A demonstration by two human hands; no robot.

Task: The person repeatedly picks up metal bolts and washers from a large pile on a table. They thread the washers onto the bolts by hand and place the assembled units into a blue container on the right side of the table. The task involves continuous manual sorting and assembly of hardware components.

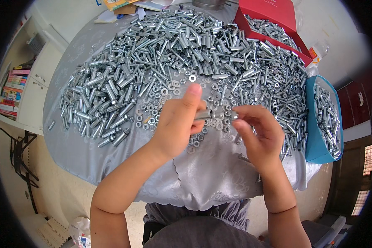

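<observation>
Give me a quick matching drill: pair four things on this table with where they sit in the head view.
Things:
1. red cardboard box
2. blue plastic bin
3. short metal sleeve
4. pile of silver metal tubes

Places:
A. right edge of the table
B. between the left hand and right hand
C. far right corner
D. spread across the grey tablecloth

Pairs: 1-C, 2-A, 3-B, 4-D

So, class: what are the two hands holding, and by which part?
Together they hold one small metal sleeve bolt: left hand grips its left end, right hand its right end, fingers pinching.
</observation>
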